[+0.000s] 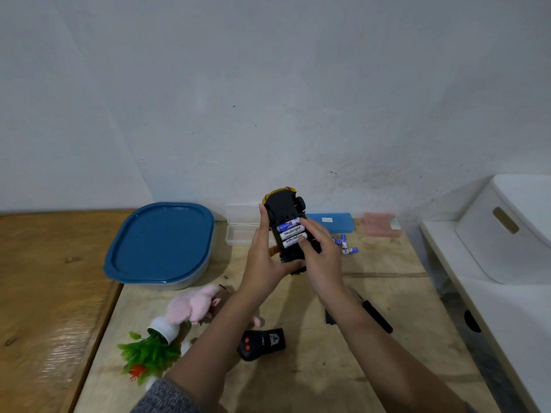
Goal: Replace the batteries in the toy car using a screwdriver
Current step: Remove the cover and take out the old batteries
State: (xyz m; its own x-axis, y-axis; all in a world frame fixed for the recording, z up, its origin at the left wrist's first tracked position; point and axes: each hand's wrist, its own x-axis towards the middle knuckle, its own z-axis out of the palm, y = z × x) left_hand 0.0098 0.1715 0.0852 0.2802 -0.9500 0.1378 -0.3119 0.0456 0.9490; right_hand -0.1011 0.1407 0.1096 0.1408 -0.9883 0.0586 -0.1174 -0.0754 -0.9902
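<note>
- A person's left hand (265, 260) grips a yellow toy car (286, 225) turned underside up and held above a light wooden table (298, 383), the fingers wrapped under the body and the thumb stretched up along its left edge.
- The right hand (320, 254) rests on the car's right side with fingers loosely spread, gripping nothing; one fingertip presses on the nearest battery in the open compartment.
- Three batteries (290, 233) lie side by side in the compartment: one blue at the far end, then two white ones marked "Heybright".
- A cluster of loose blue batteries (346, 245) lies on the table just beyond the right hand, well apart from the car.
- A black-handled screwdriver (372, 311) lies untouched on the table beside the right forearm; a small dark flat piece (329, 318) shows next to that forearm, too hidden to identify.
- A black remote control (262, 342) with two red buttons sits on the table between the forearms.
- To the left lie a pink plush toy (190, 305) and a tipped-over white pot of artificial green plants (149, 350).
- A container with a blue lid (161, 242) stands at the far left of the table; a clear plastic case (241, 228), a blue case (331, 220) and a pink box (380, 223) line the wall behind.
</note>
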